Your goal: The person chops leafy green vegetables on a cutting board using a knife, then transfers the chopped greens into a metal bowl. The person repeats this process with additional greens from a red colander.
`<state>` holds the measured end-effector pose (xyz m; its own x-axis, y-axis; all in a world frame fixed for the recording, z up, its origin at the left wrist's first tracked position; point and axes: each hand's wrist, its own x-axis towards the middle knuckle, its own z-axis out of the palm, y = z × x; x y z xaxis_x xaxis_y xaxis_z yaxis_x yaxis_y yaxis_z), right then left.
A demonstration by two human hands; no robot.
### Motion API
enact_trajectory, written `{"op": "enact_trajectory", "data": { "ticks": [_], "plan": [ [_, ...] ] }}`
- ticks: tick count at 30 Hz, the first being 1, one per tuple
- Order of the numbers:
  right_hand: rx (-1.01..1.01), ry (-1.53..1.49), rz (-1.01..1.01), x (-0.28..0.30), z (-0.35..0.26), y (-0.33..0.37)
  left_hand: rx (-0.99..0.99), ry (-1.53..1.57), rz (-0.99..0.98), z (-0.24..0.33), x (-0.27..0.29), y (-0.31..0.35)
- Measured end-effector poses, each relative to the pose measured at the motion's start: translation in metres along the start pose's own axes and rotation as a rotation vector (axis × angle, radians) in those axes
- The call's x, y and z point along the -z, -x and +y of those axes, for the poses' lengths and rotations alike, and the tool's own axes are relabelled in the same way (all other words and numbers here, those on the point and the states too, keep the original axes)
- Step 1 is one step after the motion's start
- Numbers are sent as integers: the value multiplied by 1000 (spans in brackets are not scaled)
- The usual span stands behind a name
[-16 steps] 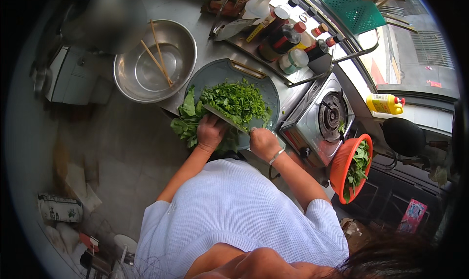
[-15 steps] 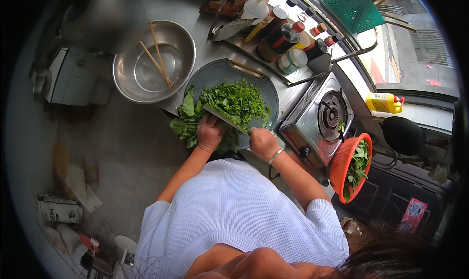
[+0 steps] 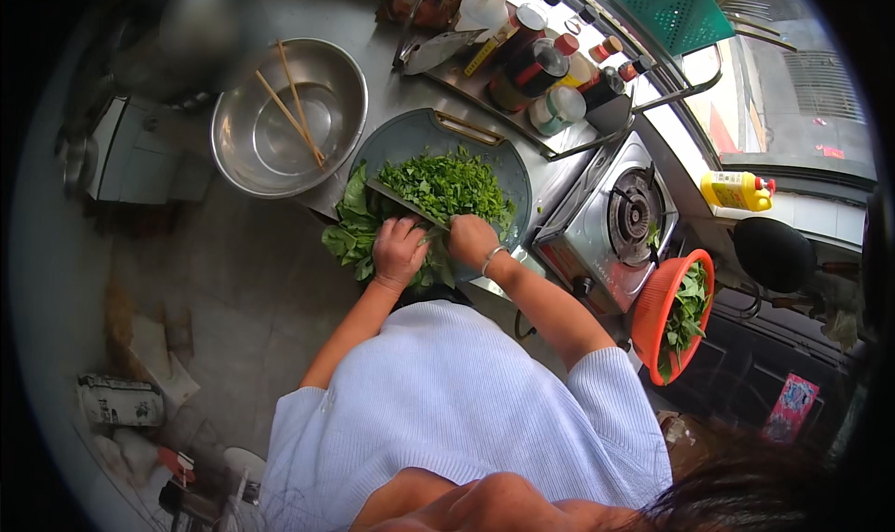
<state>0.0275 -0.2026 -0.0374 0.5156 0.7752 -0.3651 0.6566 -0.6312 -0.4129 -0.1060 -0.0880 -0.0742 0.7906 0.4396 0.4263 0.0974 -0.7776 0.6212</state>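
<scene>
My right hand (image 3: 474, 243) is closed round the handle of a kitchen knife (image 3: 407, 205). The blade points to the far left, along the near edge of a heap of chopped greens (image 3: 452, 183). Just on the near side of the blade, my left hand (image 3: 399, 252) grips a bunch of leafy greens (image 3: 352, 222) with curled fingers. Its whole leaves hang over the left edge of the round grey cutting board (image 3: 516, 164). The palm hides part of the bunch.
Left of the board stands a steel bowl (image 3: 244, 166) with chopsticks (image 3: 296, 108) in it. Behind, several bottles (image 3: 531, 73) fill a rack. A gas stove (image 3: 615, 252) is on the right, beside an orange basket (image 3: 653, 322) of leaves (image 3: 688, 310).
My right hand and the knife have shifted left, and the blade reaches farther to the left over the greens. My left hand stays nearly in place on the bunch.
</scene>
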Motion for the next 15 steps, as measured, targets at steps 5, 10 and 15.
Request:
{"op": "enact_trajectory", "data": {
  "ticks": [5,10,15],
  "plan": [
    [50,-88,74,10,12,15,-19,46,-5,3,8,-4],
    [1,65,-6,49,-16,52,51,70,54,1,3,3],
    [17,56,-65,42,-11,62,15,66,55,-5,1,2]
  ]
}}
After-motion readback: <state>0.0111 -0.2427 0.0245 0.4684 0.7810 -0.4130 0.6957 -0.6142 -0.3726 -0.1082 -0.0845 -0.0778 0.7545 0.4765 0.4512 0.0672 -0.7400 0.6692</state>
